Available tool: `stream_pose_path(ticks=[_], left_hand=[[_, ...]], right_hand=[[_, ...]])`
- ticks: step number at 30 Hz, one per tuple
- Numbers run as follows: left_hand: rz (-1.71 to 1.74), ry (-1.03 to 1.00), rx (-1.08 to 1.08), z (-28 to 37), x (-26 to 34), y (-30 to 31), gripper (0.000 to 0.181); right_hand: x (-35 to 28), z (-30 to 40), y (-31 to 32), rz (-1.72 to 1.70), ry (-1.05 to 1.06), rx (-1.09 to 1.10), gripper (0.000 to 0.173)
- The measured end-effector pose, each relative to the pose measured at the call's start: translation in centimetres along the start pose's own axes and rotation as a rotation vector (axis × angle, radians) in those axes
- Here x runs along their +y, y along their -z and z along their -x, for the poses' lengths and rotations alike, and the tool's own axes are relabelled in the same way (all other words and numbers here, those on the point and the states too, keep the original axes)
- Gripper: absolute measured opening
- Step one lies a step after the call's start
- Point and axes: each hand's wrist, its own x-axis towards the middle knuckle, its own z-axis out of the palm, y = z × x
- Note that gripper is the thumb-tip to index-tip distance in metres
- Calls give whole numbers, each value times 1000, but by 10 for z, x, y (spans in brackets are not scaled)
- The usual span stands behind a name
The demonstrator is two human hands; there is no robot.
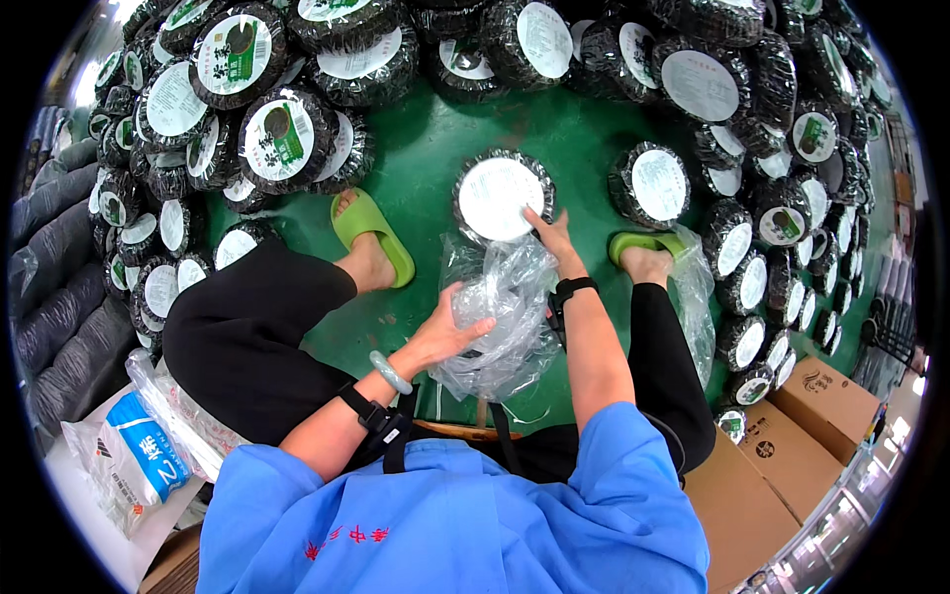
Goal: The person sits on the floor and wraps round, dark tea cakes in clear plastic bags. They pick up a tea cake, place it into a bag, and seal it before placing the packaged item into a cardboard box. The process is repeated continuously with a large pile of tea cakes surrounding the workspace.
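Observation:
A round dark cake in crinkled clear wrap (501,194), with a white printed label on top, is in front of me above the green floor. My right hand (553,234) grips its near right edge, the thumb lying on the label. Just below it is a crumpled clear plastic bag (512,312), close against the cake's near edge. My left hand (449,327) cradles the left side of this bag, thumb spread over it and some fingers hidden. Whether the cake's edge is inside the bag's mouth, I cannot tell.
Heaps of similar wrapped cakes (278,137) surround the green floor (415,134). One single cake (658,185) is beside my right green slide (644,243). Another clear bag (694,304) hangs by my right leg. Cardboard boxes (794,445) sit right; a printed plastic bag (137,453) lies left.

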Motion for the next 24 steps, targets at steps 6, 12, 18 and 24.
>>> stream_pose_path(ticks=[6,12,18,24], left_hand=[[-236,-53,198,-5,8,9,87],[61,-142,320,-37,-41,18,37],[-185,-595,579,-3,24,3,17],[-1062,-1370,236,76,91,-56,15]], right_hand=[[-159,88,69,-405,82,-198,83],[-171,266,151,-60,1033,272,72],[-75,317,78,912,970,-108,85],[-63,312,94,209,230,-183,61]])
